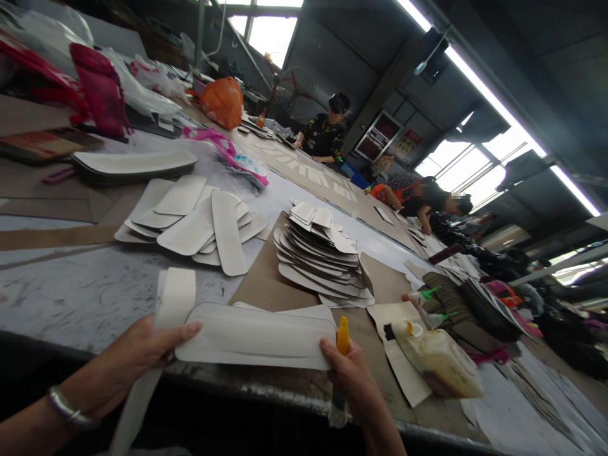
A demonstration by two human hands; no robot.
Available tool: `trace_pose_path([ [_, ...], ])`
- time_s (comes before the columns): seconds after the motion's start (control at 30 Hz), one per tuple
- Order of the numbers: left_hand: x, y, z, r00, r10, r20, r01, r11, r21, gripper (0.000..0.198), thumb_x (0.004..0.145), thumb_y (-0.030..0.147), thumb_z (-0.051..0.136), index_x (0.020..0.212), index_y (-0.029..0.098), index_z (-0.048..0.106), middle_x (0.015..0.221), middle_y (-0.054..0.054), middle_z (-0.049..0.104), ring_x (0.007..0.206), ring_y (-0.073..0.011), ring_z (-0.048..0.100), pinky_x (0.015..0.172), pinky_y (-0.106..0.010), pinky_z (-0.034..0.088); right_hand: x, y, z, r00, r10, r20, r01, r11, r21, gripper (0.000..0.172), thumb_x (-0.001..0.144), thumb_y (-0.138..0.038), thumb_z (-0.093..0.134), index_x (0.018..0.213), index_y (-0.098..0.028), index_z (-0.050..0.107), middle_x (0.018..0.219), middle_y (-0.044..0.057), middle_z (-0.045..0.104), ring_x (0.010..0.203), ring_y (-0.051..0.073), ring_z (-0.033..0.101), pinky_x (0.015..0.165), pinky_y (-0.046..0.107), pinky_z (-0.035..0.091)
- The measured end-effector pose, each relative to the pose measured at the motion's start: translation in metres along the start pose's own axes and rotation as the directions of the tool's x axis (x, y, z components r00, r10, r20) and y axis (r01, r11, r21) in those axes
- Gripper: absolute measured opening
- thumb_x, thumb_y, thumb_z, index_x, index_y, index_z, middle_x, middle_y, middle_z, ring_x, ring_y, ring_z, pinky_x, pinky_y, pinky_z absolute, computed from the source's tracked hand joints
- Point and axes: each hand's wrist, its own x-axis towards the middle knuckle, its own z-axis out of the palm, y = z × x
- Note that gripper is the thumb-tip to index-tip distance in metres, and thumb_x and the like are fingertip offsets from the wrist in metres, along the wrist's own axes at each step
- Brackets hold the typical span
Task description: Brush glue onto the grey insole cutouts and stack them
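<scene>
My left hand pinches the left end of a long white rounded panel that lies at the near edge of the table, together with a white strip that bends over the hand and hangs down. My right hand grips an orange-tipped tool, with the thumb against the panel's right end. A brown cardboard sheet lies under the panel.
Two heaps of similar white panels lie further back. A glue bottle lies to the right. An orange bag and red bags stand at the far left. Other people work along the long table.
</scene>
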Motion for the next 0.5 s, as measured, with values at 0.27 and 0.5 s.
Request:
trace_pose_path([
  [0.27, 0.0, -0.004, -0.004, 0.977, -0.12, 0.175, 0.158, 0.962, -0.221, 0.037, 0.053, 0.045, 0.078, 0.076, 0.019, 0.065, 0.062, 0.002, 0.068, 0.059, -0.0176, 0.06, 0.057, -0.026, 0.049, -0.02, -0.01, -0.003, 0.999, 0.037, 0.035, -0.042, 0.987, 0.155, 0.042, 0.065, -0.05, 0.07, 0.084, -0.017, 0.052, 0.056, -0.008, 0.038, 0.046, 0.004, 0.029, 0.04, 0.015, 0.022],
  [0.5, -0.01, 0.005, 0.009, 0.985, -0.022, 0.171, 0.071, 0.955, -0.287, 0.039, 0.048, 0.039, 0.082, 0.072, 0.014, 0.065, 0.055, 0.002, 0.061, 0.048, -0.0101, 0.051, 0.044, -0.018, 0.041, -0.019, 0.001, -0.014, 0.995, 0.07, 0.065, -0.088, 0.937, 0.337, 0.041, 0.059, -0.043, 0.078, 0.083, -0.018, 0.057, 0.055, -0.008, 0.042, 0.044, 0.004, 0.035, 0.037, 0.014, 0.028],
])
